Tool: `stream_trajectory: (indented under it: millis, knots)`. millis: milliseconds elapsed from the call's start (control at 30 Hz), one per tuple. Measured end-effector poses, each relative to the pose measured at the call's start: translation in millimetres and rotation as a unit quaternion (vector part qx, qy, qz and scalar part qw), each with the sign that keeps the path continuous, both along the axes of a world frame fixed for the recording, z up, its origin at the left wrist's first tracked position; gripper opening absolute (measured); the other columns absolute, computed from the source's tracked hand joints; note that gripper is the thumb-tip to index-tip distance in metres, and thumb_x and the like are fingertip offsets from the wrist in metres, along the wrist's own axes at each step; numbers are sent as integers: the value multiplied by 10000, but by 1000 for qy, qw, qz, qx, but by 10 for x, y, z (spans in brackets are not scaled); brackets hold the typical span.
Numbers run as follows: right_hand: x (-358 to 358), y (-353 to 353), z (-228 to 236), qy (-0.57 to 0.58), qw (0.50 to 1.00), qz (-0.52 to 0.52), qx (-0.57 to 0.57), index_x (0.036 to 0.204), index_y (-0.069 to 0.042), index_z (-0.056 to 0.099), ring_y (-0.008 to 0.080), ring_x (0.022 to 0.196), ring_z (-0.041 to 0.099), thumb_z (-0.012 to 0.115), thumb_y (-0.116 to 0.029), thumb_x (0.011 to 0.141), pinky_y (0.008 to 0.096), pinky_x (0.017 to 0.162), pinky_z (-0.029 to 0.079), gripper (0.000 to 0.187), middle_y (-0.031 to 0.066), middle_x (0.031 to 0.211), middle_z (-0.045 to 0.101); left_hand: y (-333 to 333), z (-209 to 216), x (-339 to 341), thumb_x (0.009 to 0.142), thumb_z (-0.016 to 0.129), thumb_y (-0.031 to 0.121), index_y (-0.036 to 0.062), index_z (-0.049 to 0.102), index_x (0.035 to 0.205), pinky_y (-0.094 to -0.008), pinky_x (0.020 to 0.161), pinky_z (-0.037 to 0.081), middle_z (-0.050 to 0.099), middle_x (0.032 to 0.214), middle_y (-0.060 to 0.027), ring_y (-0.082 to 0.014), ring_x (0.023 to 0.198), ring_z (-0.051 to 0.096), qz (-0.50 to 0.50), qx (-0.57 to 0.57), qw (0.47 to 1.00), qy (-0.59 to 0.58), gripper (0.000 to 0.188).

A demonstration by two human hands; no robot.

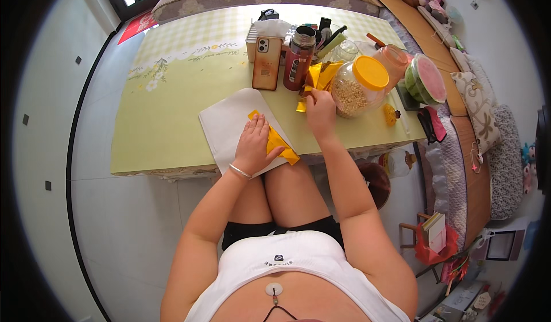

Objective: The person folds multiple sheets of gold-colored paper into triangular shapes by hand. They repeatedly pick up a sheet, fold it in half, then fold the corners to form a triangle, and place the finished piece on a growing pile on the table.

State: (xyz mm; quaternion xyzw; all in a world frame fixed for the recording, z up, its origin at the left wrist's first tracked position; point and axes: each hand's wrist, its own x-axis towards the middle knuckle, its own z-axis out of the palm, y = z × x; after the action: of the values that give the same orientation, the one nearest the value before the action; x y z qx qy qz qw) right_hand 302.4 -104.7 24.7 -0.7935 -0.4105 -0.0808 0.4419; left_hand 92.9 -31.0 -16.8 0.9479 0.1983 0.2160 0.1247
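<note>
My left hand [254, 143] lies flat, fingers stretched out, on a piece of gold foil paper [280, 147]. That piece rests on a stack of white paper [229, 117] at the table's near edge. Farther right, my right hand [320, 112] has its fingers closed on more gold foil paper [325, 74], beside a clear jar with a yellow lid [351, 89] that holds small pale pieces. Just behind the hands stand a gold smartphone [267, 63], propped upright, and a dark red bottle [299, 58] without a cap.
The table [160, 127] has a pale green checked cover. At its right stand a pink-tinted jar [391, 63] and a cut watermelon [426, 80]; a small yellow ornament [391, 115] lies near them. A brown bin [376, 184] is below the edge, and a cushioned bench [470, 167] runs along the right.
</note>
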Motion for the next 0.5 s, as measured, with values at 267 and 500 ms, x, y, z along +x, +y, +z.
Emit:
stream_trajectory:
  millis: [267,500]
  knots:
    - [108,-23,51,-14,987,-28,-158,1142,29,682,351,921,643,633,-111,901,427,815,530,282,203,1043,621,-12,36,-2,854,691,497,-115,496,1330,-487,1180,278,439,1468,-300,-420,1412,371,0,1,1000,7,799]
    - [-29,-152,-174,10,998,-39,40,1129,21,697,365,917,641,635,-134,914,425,809,526,273,201,991,637,-11,26,-13,852,692,500,-116,504,1320,-484,1186,268,449,1461,-299,-414,1416,369,2,8,1000,8,796]
